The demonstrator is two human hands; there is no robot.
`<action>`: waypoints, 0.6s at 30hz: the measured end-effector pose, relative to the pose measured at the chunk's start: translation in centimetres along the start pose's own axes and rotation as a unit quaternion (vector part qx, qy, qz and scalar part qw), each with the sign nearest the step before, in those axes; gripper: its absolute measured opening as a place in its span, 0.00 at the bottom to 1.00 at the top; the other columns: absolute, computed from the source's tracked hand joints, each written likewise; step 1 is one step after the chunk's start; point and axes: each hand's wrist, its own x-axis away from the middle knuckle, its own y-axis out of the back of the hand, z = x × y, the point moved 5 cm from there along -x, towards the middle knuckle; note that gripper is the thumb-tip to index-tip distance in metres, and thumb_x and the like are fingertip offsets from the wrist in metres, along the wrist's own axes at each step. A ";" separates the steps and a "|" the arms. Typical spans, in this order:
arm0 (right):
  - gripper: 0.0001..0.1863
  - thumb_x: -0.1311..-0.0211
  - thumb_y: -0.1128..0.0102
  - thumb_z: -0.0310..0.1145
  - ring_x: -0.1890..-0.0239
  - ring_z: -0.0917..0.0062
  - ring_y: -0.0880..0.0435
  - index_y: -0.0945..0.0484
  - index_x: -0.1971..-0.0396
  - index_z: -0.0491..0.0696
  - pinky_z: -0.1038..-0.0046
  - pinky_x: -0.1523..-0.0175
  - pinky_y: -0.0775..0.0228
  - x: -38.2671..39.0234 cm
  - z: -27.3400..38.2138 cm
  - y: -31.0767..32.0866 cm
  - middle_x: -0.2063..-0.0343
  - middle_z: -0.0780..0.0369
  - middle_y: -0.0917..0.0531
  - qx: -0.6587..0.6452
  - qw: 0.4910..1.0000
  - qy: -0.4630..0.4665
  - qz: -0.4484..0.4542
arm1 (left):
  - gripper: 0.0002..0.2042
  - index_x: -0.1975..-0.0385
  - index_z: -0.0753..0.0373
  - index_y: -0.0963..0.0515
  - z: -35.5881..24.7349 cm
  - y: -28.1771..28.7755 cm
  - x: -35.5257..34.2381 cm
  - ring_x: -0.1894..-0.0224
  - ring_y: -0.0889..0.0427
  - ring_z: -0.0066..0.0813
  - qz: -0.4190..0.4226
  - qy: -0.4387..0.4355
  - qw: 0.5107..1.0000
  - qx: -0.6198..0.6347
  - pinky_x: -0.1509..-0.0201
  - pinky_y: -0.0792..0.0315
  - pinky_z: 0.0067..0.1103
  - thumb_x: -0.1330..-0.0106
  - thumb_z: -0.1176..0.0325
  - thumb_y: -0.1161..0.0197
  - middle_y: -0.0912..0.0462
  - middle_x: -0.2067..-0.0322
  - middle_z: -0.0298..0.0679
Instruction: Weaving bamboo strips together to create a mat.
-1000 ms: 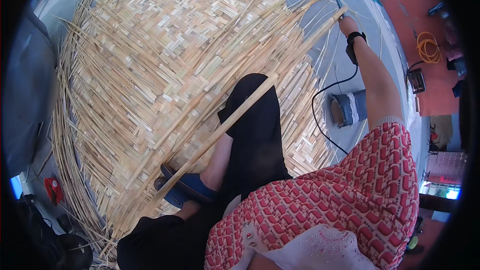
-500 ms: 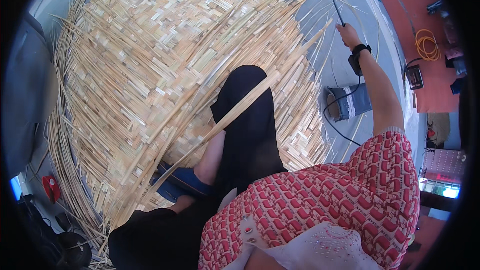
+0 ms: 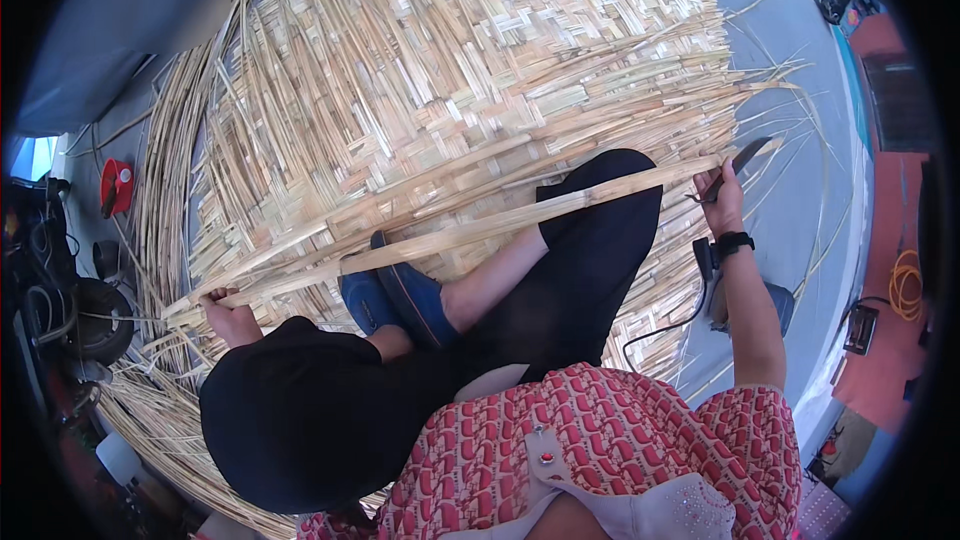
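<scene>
A long, pale, flat split-cane strip (image 3: 460,238) stretches across my bent knee, above the woven mat (image 3: 600,50). At its left end my left hand (image 3: 230,320) is closed around it. My right hand (image 3: 722,202) is closed on a knife whose dark curved blade (image 3: 752,153) points up and right. The strip's right end lies against the fingers of that hand and the blade; whether they also pinch it I cannot tell. A blue shoe (image 3: 412,295) on my foot rests on the mat beneath the strip.
Loose strips (image 3: 185,150) fan out along the mat's left edge. Beyond them stand a red container (image 3: 117,187) and a dark wheel (image 3: 105,325). A black cable (image 3: 665,328) runs beside my right forearm. An orange coil (image 3: 906,285) lies at far right.
The view has turned, and my left hand now shows at the strip's left end. My right hand, earlier stretched out with the knife apart from the strip, has come to its right end.
</scene>
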 end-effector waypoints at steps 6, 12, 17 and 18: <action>0.09 0.28 0.46 0.33 0.70 0.77 0.19 0.27 0.65 0.44 0.77 0.69 0.23 -4.4 6.7 4.6 0.73 0.63 0.22 0.081 0.992 0.085 -0.052 | 0.14 0.66 0.61 0.26 15.0 -4.7 6.7 0.74 0.27 0.27 -0.151 0.238 0.956 -0.081 0.71 0.26 0.21 0.26 0.56 0.42 0.26 0.75 0.34; 0.25 0.38 0.35 0.43 0.55 0.60 0.19 0.28 0.49 0.39 0.56 0.49 0.25 -10.0 10.9 10.8 0.55 0.53 0.20 0.698 0.632 0.096 -0.323 | 0.13 0.67 0.62 0.24 27.4 -3.0 16.8 0.76 0.27 0.25 -0.061 0.398 0.887 -0.228 0.72 0.27 0.21 0.27 0.58 0.42 0.23 0.75 0.37; 0.10 0.35 0.44 0.29 0.55 0.63 0.17 0.22 0.55 0.45 0.67 0.49 0.27 -6.6 2.2 -14.5 0.60 0.55 0.16 0.588 0.723 0.276 0.237 | 0.12 0.67 0.63 0.25 26.1 -8.0 33.1 0.74 0.23 0.24 0.046 0.582 0.785 -0.208 0.70 0.25 0.22 0.26 0.62 0.45 0.21 0.75 0.41; 0.09 0.35 0.45 0.29 0.57 0.62 0.17 0.21 0.57 0.45 0.67 0.51 0.27 -4.8 0.0 -18.7 0.62 0.55 0.15 0.582 0.690 0.248 0.351 | 0.11 0.67 0.63 0.25 24.3 -9.0 33.2 0.74 0.22 0.24 0.073 0.599 0.770 -0.206 0.70 0.24 0.22 0.26 0.62 0.46 0.20 0.75 0.41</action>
